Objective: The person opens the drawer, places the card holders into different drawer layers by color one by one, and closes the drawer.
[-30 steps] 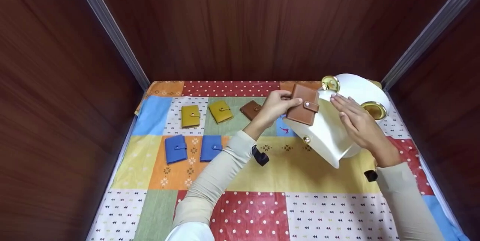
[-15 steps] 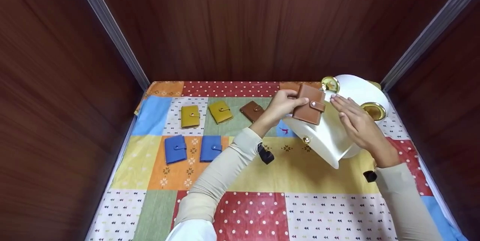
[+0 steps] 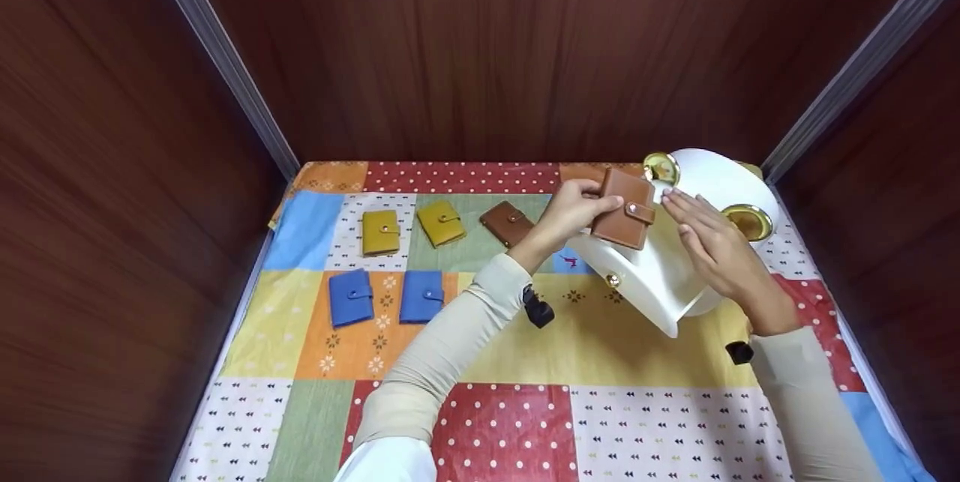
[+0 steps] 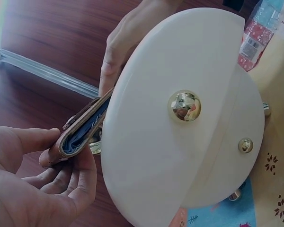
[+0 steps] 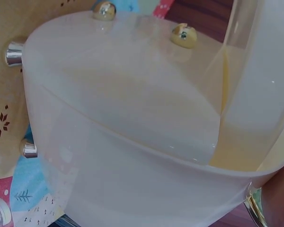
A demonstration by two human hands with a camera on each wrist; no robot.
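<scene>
My left hand [image 3: 568,216] pinches a brown snap-strap wallet [image 3: 622,208] between thumb and fingers, above the near opening of a white container [image 3: 720,175]. Blue layers show inside the wallet's edge in the left wrist view, where the wallet [image 4: 83,124] is beside the rounded white lid [image 4: 151,127]. With fingers straight, my right hand [image 3: 712,249] lies against the raised lid at the container's right. Gold ring handles and round gold knobs fit the container. The right wrist view shows its white wall [image 5: 132,165] and part of its opening; the wallet is hidden there.
Another brown wallet [image 3: 507,223] lies left of the container. Farther left are two mustard wallets [image 3: 381,232] and, nearer, two blue wallets [image 3: 350,298]. A patchwork cloth [image 3: 510,429] covers the table. Dark wood panels [image 3: 480,55] enclose the back and sides.
My left hand has carried the brown wallet a short way right, farther over the container's opening. My right hand and the container have stayed in place.
</scene>
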